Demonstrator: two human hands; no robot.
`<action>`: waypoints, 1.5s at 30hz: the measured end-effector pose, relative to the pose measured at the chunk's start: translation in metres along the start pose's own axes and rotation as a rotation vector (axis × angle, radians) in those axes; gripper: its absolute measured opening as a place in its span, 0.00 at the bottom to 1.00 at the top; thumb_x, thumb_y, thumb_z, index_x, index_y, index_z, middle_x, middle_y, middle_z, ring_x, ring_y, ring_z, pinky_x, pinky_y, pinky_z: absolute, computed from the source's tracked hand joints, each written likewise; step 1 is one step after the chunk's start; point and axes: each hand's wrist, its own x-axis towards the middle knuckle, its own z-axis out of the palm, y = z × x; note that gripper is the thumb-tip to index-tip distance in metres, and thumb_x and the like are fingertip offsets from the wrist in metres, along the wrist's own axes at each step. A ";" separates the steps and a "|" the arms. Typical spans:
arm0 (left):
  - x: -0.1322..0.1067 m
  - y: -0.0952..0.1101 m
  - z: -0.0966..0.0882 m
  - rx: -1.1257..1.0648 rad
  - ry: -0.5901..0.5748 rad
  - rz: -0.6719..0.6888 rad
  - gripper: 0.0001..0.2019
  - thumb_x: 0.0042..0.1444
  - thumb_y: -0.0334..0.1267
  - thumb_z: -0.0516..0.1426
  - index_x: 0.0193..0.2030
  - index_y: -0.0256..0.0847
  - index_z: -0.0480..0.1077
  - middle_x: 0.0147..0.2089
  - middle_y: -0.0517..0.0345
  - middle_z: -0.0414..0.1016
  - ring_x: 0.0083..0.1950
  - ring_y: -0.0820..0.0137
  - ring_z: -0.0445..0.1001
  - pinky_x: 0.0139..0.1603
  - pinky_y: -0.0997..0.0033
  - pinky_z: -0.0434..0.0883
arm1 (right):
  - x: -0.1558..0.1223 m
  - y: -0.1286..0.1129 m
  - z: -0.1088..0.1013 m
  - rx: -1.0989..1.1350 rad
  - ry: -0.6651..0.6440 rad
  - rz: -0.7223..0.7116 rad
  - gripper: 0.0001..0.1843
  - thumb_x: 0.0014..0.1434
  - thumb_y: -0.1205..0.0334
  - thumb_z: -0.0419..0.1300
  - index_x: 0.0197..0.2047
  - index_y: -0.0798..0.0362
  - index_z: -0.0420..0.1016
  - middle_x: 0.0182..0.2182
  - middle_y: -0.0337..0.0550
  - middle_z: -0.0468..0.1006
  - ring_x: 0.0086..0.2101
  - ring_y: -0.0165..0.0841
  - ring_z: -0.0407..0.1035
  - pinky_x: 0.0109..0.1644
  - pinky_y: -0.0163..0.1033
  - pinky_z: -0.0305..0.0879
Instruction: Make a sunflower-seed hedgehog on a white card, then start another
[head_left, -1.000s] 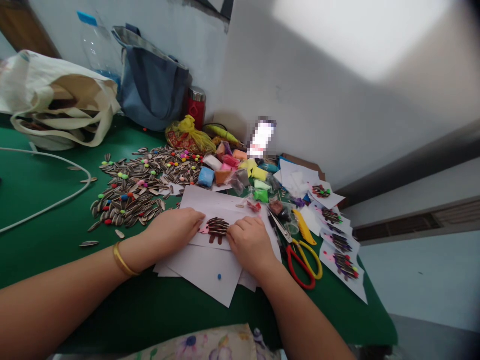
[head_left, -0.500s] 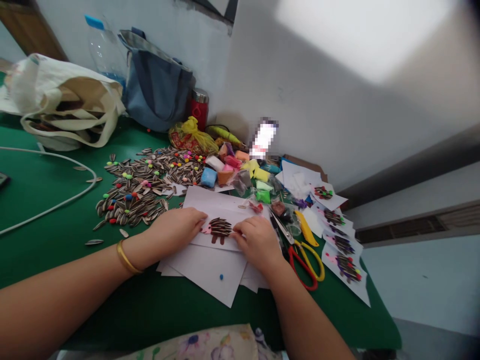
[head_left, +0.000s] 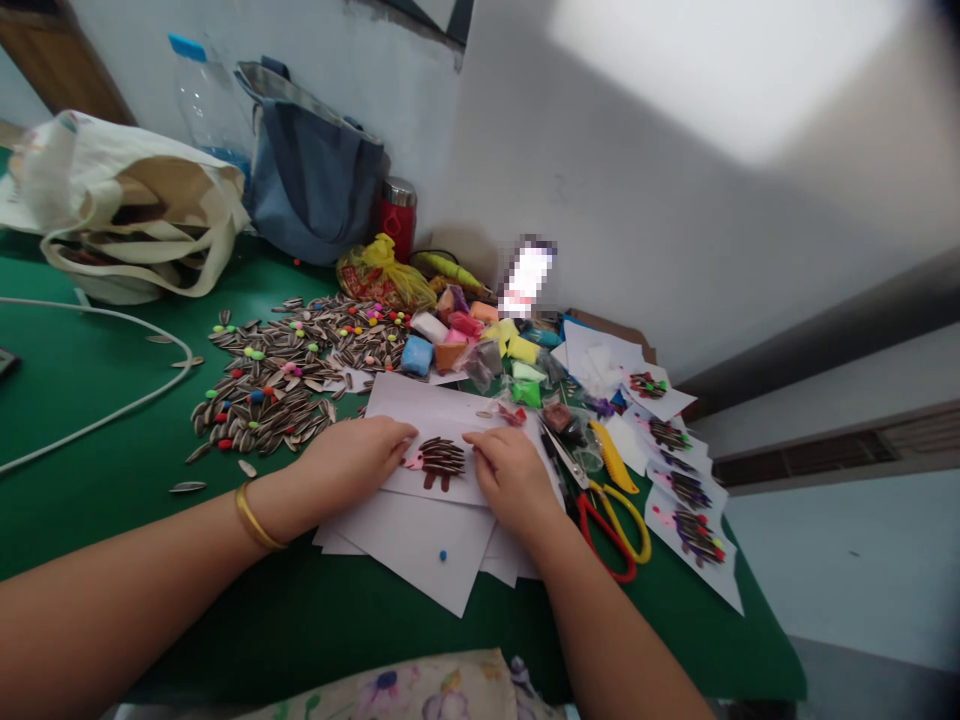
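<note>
A hedgehog figure [head_left: 442,460] lies on a white paper card [head_left: 480,410], with brown clay feet, a pink face and striped sunflower seeds as spines. My left hand [head_left: 352,460], a gold bangle on its wrist, rests over the card's left side; its outstretched fingers reach beside the face. At the card's right side, my right hand [head_left: 514,480] has its index finger extended near the spines and the other fingers partly bent. Nothing shows between its fingers. Below the card are loose white sheets [head_left: 420,545] with a small blue clay ball [head_left: 443,555] on them.
Sunflower seeds [head_left: 277,400] with coloured clay bits are heaped left. Clay packets [head_left: 480,340] lie behind the card. Scissors [head_left: 611,520] and a yellow cutter [head_left: 615,457] sit right, beside finished hedgehog cards [head_left: 694,540]. Bags [head_left: 315,180] and a cable [head_left: 142,400] are further left.
My right hand has shifted slightly, its index finger moving from the hedgehog's right edge to a point just above and beside the spines. My left hand has barely moved.
</note>
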 end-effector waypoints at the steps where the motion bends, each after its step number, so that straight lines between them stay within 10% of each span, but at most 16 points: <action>1: 0.000 0.000 0.002 -0.011 0.015 0.011 0.20 0.64 0.41 0.47 0.57 0.45 0.74 0.53 0.49 0.80 0.50 0.57 0.78 0.49 0.61 0.72 | 0.000 -0.001 0.001 0.015 0.003 -0.005 0.21 0.61 0.74 0.53 0.54 0.52 0.76 0.45 0.48 0.79 0.48 0.40 0.68 0.55 0.46 0.62; 45: -0.004 0.007 0.011 0.067 0.040 0.104 0.16 0.62 0.37 0.51 0.52 0.45 0.76 0.39 0.49 0.80 0.38 0.61 0.78 0.38 0.66 0.70 | 0.009 -0.017 0.011 0.070 -0.090 0.014 0.26 0.59 0.69 0.52 0.59 0.47 0.74 0.54 0.45 0.73 0.54 0.42 0.62 0.61 0.50 0.58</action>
